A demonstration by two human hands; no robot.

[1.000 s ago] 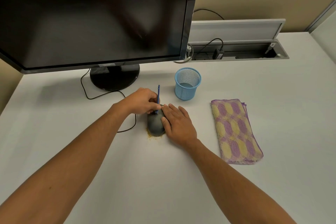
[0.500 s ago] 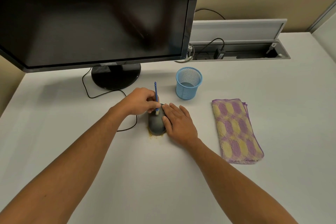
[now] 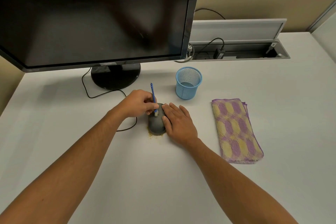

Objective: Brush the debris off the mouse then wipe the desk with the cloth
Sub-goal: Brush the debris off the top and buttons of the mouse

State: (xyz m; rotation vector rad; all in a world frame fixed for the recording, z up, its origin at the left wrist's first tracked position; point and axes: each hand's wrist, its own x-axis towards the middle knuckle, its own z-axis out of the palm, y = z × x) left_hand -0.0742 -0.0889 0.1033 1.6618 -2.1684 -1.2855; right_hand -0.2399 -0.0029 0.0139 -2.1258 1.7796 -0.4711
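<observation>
**Both hands on the mouse, brush tip down**

Your left hand is curled w/ fingers pinching the blue brush, handle nearly upright, pale bristle end touching the top of the grey mouse. Left forearm runs in from the lower left, wrist a bit bent. Your right hand lies flat, fingers straight & together, resting against the mouse's right side; thumb on its top edge. Hands close, not touching. Yellowish debris sits on the desk at the mouse's near edge. Folded purple/yellow cloth lies well right of the mouse, untouched. Blue mesh cup stands behind-right of the mouse; monitor behind-left.
</observation>
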